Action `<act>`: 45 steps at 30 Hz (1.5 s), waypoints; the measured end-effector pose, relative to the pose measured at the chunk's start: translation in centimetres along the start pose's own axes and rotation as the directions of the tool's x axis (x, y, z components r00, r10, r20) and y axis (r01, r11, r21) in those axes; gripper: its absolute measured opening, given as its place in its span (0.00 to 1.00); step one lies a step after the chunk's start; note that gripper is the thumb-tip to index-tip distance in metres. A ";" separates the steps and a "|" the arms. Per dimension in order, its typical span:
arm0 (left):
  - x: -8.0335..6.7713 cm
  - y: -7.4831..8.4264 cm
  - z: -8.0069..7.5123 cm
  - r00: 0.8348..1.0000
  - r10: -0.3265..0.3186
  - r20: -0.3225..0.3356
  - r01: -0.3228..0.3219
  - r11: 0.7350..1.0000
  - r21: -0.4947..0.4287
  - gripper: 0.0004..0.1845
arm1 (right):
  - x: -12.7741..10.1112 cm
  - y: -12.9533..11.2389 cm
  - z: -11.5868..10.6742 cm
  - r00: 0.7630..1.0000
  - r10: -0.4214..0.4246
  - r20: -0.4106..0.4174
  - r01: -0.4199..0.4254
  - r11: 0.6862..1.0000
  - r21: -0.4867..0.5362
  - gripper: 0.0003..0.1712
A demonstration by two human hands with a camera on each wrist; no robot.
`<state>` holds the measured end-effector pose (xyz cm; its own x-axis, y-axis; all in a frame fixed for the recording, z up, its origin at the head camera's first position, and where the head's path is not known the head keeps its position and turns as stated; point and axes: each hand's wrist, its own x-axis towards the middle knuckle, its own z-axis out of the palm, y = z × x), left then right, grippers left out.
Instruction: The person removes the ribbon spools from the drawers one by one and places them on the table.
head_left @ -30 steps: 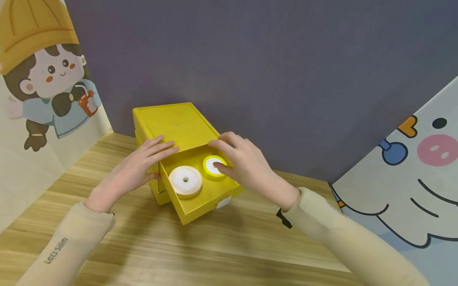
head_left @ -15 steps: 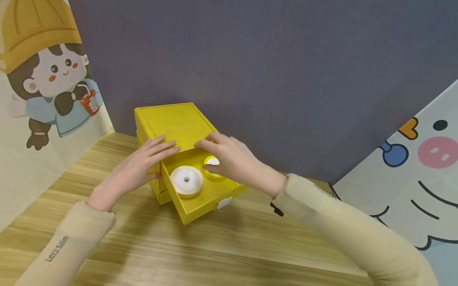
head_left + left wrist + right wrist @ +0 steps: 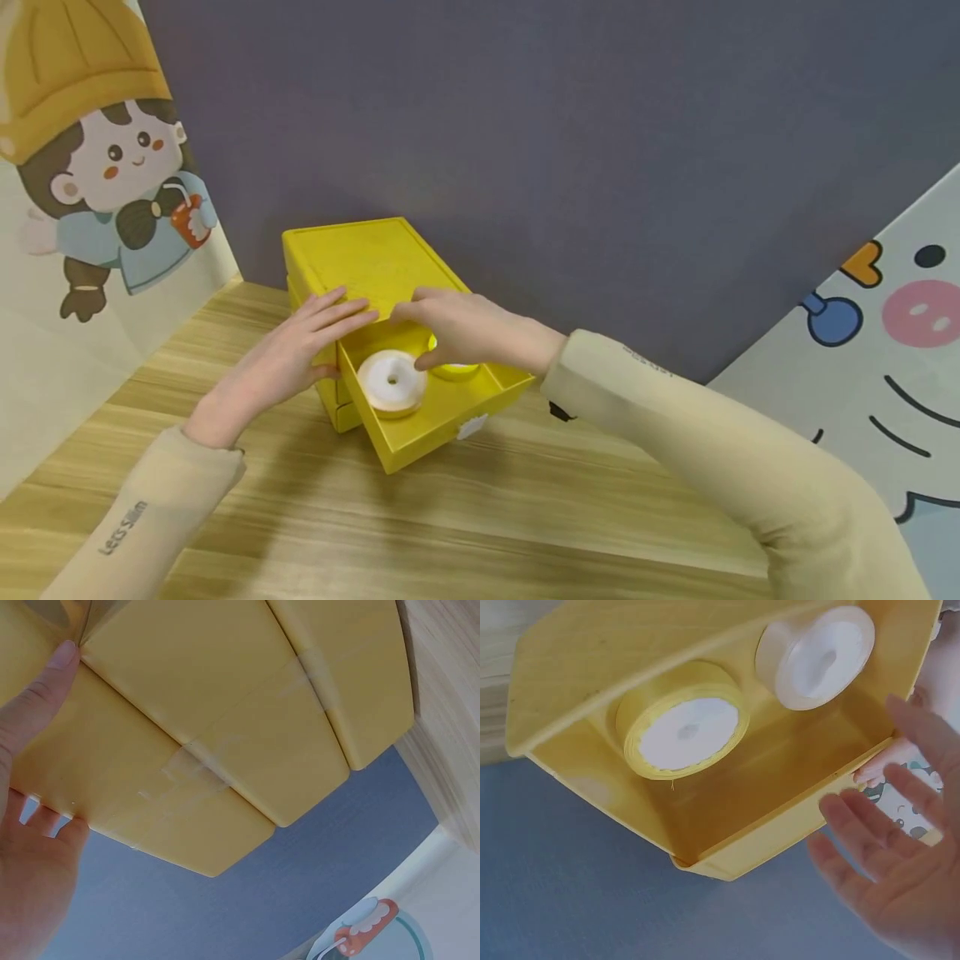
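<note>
L hand (image 3: 288, 354) lay flat w/ straight fingers on the top front edge of the yellow drawer box (image 3: 360, 254), thumb down its left side; grip spread, holding nothing. In the left wrist view only the thumb tip and part of the palm showed against the box's side, the rest cut off.

R hand (image 3: 457, 329) hovered over the pulled-out top drawer (image 3: 442, 412), fingers loosely extended, grip wide and holding nothing. The right wrist view showed clear air between the fingers and the yellow ribbon roll (image 3: 682, 731); fingertips were near the box top's front edge, contact prob. but hard to confirm.

The yellow ribbon roll sat flat at the drawer's back right, mostly hidden under the R hand in the head view. The white ribbon roll (image 3: 392, 382) lay flat just beside it, front left, fully seen. The box stood on the wooden table (image 3: 450, 517) by the grey wall.
</note>
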<state>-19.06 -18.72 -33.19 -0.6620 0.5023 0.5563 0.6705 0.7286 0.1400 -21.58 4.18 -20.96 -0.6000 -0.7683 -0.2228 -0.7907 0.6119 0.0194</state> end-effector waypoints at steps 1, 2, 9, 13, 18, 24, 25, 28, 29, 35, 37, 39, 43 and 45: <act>0.0 0.0 0.0 1.000 0.000 0.000 0.000 1.000 0.000 0.51 | 0.2 0.1 0.0 1.000 -0.002 0.024 0.001 1.000 0.002 0.33; 0.0 0.0 0.0 1.000 0.001 -0.002 -0.001 1.000 0.001 0.51 | 0.4 0.1 0.1 0.999 -0.005 0.049 0.004 1.000 0.007 0.34; 0.0 -0.1 0.2 1.000 0.010 -0.023 -0.010 1.000 -0.003 0.51 | 1.8 0.0 0.5 0.976 -0.041 0.212 0.036 0.999 0.024 0.43; 0.0 -0.1 0.4 0.999 0.016 -0.035 -0.016 1.000 -0.012 0.51 | 2.2 -0.1 1.0 0.966 -0.083 0.245 0.075 0.996 0.043 0.45; 0.2 0.0 0.5 0.999 0.029 -0.044 -0.030 0.999 -0.023 0.51 | 2.6 -0.5 1.8 0.958 -0.094 0.269 0.086 0.995 0.042 0.51; 0.1 -0.1 0.4 0.999 0.020 -0.046 -0.021 1.000 -0.017 0.52 | 3.3 -1.1 2.4 0.951 -0.084 0.298 0.074 0.996 0.045 0.55; 0.0 -0.1 0.5 0.999 0.017 -0.041 -0.018 1.000 -0.015 0.52 | 3.4 -1.2 2.4 0.949 -0.078 0.306 0.068 0.997 0.042 0.55; 0.0 -0.1 0.5 1.000 0.010 -0.029 -0.010 1.000 -0.010 0.52 | 3.7 -1.6 2.7 0.941 -0.070 0.330 0.068 0.997 0.018 0.55; -0.1 -0.2 0.5 1.000 0.009 -0.029 -0.009 1.000 -0.009 0.52 | 3.7 -1.7 2.7 0.939 -0.069 0.336 0.070 0.998 0.009 0.55; -0.1 -0.1 0.5 0.999 0.012 -0.036 -0.012 1.000 -0.010 0.52 | 4.2 -2.2 3.0 0.932 -0.073 0.355 0.096 0.994 -0.046 0.55; -0.1 -0.1 0.5 0.999 0.014 -0.038 -0.014 1.000 -0.013 0.52 | 4.2 -2.2 3.1 0.932 -0.074 0.354 0.102 0.993 -0.060 0.55; 0.0 -0.1 0.5 0.999 0.015 -0.043 -0.016 1.000 -0.016 0.52 | 4.3 -2.2 3.2 0.933 -0.075 0.352 0.105 0.992 -0.068 0.54; 0.0 -0.1 0.5 0.999 0.013 -0.041 -0.014 1.000 -0.022 0.52 | 4.3 -2.3 3.3 0.932 -0.073 0.354 0.103 0.992 -0.066 0.55; 0.0 -0.2 0.5 0.999 0.012 -0.036 -0.013 1.000 -0.021 0.52 | 4.3 -2.2 3.3 0.933 -0.075 0.352 0.102 0.993 -0.058 0.55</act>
<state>-19.31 -18.62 -33.64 -0.6414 0.4942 0.5869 0.6860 0.7120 0.1501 -22.02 0.12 -25.21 -0.4574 -0.6969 -0.5524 -0.8535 0.5185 0.0526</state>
